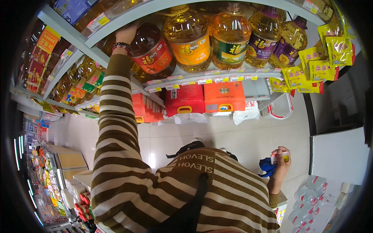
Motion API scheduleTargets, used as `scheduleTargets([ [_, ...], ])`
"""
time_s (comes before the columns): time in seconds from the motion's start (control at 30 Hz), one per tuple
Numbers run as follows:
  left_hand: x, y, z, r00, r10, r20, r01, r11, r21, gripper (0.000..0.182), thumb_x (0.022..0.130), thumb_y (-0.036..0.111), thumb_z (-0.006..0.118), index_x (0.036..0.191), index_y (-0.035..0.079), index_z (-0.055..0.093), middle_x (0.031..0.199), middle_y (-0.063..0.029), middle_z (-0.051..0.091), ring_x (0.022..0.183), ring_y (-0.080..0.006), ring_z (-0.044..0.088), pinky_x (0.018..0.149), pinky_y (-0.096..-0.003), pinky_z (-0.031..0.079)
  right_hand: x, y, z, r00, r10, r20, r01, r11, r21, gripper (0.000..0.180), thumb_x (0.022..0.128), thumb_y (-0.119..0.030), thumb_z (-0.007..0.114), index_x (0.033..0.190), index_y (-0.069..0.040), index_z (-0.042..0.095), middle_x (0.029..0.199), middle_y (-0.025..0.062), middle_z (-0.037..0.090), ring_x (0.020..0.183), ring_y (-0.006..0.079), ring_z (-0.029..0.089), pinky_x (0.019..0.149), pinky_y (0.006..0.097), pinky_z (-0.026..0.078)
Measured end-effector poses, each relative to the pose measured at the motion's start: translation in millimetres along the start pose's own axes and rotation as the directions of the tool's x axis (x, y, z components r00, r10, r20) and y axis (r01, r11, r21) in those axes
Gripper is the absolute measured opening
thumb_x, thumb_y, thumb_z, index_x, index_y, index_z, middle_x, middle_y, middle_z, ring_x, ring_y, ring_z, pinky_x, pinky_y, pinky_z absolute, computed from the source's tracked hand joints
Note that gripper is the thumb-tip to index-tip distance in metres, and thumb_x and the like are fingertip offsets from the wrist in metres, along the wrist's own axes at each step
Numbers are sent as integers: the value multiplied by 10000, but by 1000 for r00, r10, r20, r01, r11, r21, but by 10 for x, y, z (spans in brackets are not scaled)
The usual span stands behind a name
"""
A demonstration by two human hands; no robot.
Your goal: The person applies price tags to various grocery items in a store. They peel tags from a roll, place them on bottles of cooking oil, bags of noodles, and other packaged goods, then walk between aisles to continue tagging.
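My left hand (127,32), with a beaded bracelet at the wrist, reaches up to the shelf beside a dark oil bottle (153,54) with a red label. The upper shelf's edge hides its fingers, so I cannot tell whether they grip anything. To the right stand an oil bottle with an orange label (191,52), one with a green label (231,52) and purple-labelled sunflower oil bottles (261,48). Low at my right side, my right hand (281,167) holds a small price tag or stack of tags (284,156) and a blue cloth (266,167).
Price tags (223,79) line the shelf rail. Red packs with handles (185,99) sit below. Yellow sachets (316,70) hang at the right shelf end, above a white basket (279,109). Water bottles (309,198) stand on the right; a goods display (48,174) is on the left.
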State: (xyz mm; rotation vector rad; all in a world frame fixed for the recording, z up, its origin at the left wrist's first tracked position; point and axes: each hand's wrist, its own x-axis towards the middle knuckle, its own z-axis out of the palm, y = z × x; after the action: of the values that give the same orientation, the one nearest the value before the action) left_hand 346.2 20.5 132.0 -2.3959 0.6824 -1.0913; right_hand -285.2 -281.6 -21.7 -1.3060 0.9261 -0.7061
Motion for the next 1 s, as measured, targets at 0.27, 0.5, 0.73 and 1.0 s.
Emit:
scheduleTargets([
  [0.27,-38,-176,90,998,-52,-28,32,870,-491,359,952,314,480,1244,140,597,1266,-153,580,1189,-334,527,1039,-414,390,141,-3,-90,1000,24,-9,-24,1000,-1,148,926,-158,610,996,-30,596,750,45,621,618,72,528,531,192,396],
  [0.5,-19,157,-93,983,-157,97,181,924,-338,316,908,260,467,1100,87,649,1074,-151,662,1011,-317,626,870,-476,492,179,150,125,989,25,146,-9,994,-110,155,936,-197,600,971,-46,603,726,32,601,619,80,490,552,210,379],
  [0.73,272,527,113,917,-348,-193,85,646,-759,462,935,364,474,1298,85,531,1341,-150,525,1234,-330,487,1075,-439,354,348,-284,873,933,-90,349,142,982,-125,189,907,-199,649,990,-39,594,746,56,637,621,106,542,551,219,418],
  [1.0,52,290,-139,985,-149,-82,5,510,-860,466,929,404,510,1283,103,545,1308,-145,551,1177,-323,527,1011,-403,411,162,-555,1403,923,-131,362,212,957,-196,161,924,-169,608,993,-24,597,746,60,637,593,82,522,503,215,404],
])
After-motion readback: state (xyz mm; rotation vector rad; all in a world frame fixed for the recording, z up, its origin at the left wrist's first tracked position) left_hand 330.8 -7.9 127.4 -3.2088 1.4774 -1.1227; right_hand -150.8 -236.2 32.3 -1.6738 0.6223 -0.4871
